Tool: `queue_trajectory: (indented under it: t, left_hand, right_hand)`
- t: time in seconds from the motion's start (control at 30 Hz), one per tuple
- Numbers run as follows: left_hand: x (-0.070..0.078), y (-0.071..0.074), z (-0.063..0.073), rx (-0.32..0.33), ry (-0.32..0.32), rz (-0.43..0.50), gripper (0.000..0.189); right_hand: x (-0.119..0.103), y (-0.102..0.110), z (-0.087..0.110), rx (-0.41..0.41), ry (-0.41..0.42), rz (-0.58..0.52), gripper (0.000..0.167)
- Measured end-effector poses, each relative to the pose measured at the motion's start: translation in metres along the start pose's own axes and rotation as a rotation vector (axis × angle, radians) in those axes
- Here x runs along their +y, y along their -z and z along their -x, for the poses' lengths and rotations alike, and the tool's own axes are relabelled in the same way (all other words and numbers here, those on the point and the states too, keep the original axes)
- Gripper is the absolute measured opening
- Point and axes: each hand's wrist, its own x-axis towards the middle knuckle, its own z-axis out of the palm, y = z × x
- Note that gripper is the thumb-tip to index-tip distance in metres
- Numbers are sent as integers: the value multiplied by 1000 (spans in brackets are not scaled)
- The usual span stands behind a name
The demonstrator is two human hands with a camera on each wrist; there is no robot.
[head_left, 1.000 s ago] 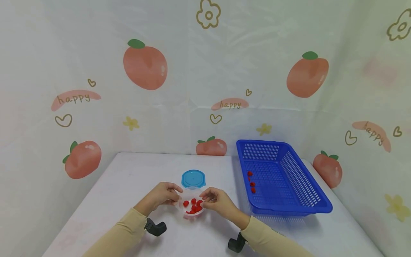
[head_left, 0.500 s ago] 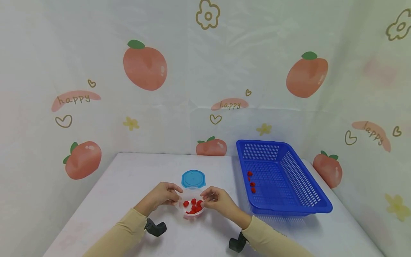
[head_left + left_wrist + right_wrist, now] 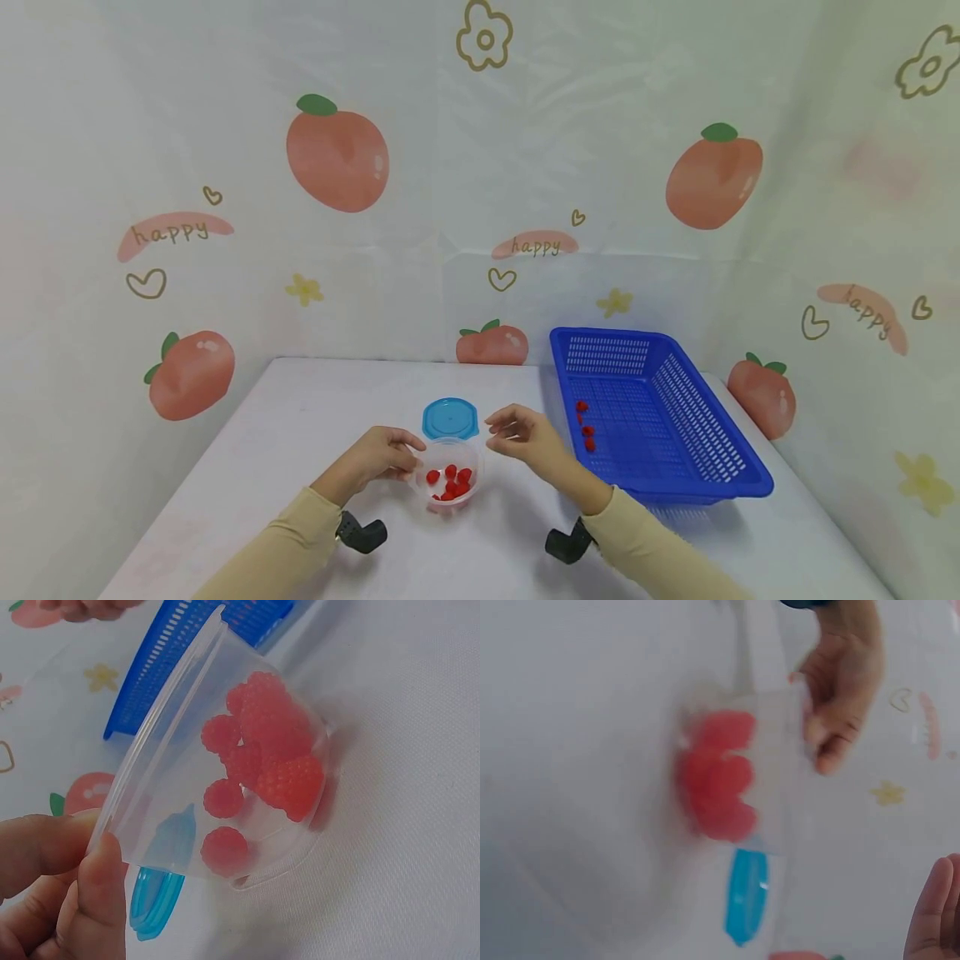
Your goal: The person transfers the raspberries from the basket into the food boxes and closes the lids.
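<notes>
In the head view my left hand pinches the left rim of a clear plastic tub. The left wrist view shows thumb and fingers on that rim, with several red raspberries lying in the bottom. A blue lid lies flat on the table just behind the tub. My right hand is off to the right of the tub and lid, fingers loosely bent, holding nothing. Part of this hand shows at the lower right corner of the right wrist view, apart from the tub.
A large blue perforated basket stands on the right of the white table, close to my right hand. Several raspberries lie along its left side. A patterned cloth backdrop rises behind the table.
My right hand has let go of the tub's right rim and moved up and to the right, away from it. My left hand still holds the tub, which has stayed in place.
</notes>
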Motion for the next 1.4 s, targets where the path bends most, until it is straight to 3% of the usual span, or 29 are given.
queue_trajectory:
  t: [0.4, 0.57, 0.77, 1.03, 1.23, 1.4]
  left_hand:
    - [-1, 1, -1, -14, -7, 7, 27]
    - [-1, 1, -2, -13, -6, 7, 27]
    - [-2, 1, -3, -22, -2, 9, 28]
    - [-1, 1, -3, -18, -5, 8, 27]
    - [-1, 1, -2, -8, 3, 3, 27]
    - [0, 1, -2, -9, 6, 5, 27]
  right_hand:
    - [-30, 70, -27, 195, 74, -24, 29]
    - [-21, 102, -40, 289, 65, -30, 32]
    - [0, 135, -49, 383, -1, -1, 39]
    - [33, 156, -50, 432, -116, 121, 43]
    - [55, 159, -50, 394, -214, 257, 39]
    - [64, 161, -49, 354, -256, 307, 38]
